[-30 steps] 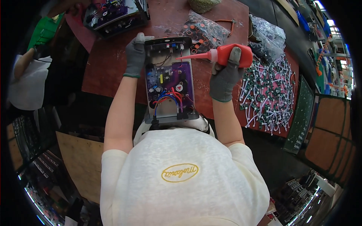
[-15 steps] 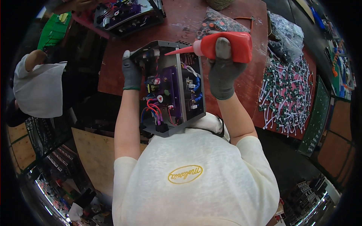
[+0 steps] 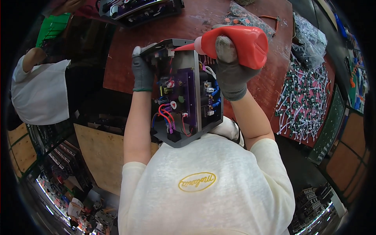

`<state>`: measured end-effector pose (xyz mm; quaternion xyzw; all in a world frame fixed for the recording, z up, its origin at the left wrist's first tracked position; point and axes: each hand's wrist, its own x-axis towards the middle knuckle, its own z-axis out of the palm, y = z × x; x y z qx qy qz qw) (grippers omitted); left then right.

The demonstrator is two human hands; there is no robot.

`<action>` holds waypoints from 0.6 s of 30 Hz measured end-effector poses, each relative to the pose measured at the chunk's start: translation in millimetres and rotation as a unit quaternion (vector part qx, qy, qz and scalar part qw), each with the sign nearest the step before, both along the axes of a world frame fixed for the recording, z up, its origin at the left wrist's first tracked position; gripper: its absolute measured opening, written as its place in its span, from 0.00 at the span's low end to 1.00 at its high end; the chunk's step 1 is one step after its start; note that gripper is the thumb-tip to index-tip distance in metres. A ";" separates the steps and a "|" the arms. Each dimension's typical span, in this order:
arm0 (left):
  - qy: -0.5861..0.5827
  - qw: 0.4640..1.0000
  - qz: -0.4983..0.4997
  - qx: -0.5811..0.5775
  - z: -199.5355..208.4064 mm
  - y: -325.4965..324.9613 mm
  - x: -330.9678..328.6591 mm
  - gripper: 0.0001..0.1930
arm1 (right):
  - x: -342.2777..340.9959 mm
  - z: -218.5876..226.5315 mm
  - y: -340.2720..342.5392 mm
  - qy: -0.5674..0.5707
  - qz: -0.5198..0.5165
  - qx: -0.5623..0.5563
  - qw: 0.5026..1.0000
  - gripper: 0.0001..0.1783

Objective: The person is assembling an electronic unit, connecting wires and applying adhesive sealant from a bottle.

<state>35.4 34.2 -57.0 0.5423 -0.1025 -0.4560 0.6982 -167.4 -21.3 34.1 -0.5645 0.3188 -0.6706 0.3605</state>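
Note:
My left hand [image 3: 142,72], in a grey glove, grips the left side of an open metal chassis [image 3: 197,88] near its far corner. Inside the chassis are a purple circuit board [image 3: 184,82], red and blue wires and a metal divider. The chassis is tilted, its near end close to my shirt. My right hand [image 3: 231,72], gloved too, is closed around a red squeeze bottle [image 3: 243,45] above the far right of the chassis. The bottle's thin red nozzle points left, its tip at a white connector [image 3: 171,53] inside the chassis; whether they touch I cannot tell.
A second open chassis [image 3: 141,13] stands at the table's far left, near another person's hand [image 3: 72,5]. At the far right lie a clear bag of small parts [image 3: 250,18], orange-handled pliers [image 3: 277,21], a plastic bag [image 3: 309,41] and many cabled small boards [image 3: 303,100]. Another person [image 3: 41,92] is on the left.
The nozzle tip has moved from over the divider to the white connector at the chassis's far end. The red bottle is tipped more, its base turned toward the view. The whole view has shifted slightly.

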 end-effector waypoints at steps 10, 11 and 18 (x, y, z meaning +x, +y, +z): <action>-0.004 0.998 0.015 0.057 2.0 -4.2 -1.5 0.28 | 2.9 -7.0 0.0 -0.007 0.003 0.055 0.998 0.30; -0.002 0.998 0.017 0.055 1.6 -4.0 -0.4 0.28 | 3.0 -5.0 0.4 -0.009 0.006 0.055 0.998 0.30; -0.016 0.999 0.010 0.034 -9.9 -2.2 5.7 0.27 | 3.7 -6.2 -3.3 0.007 -0.005 0.028 1.000 0.29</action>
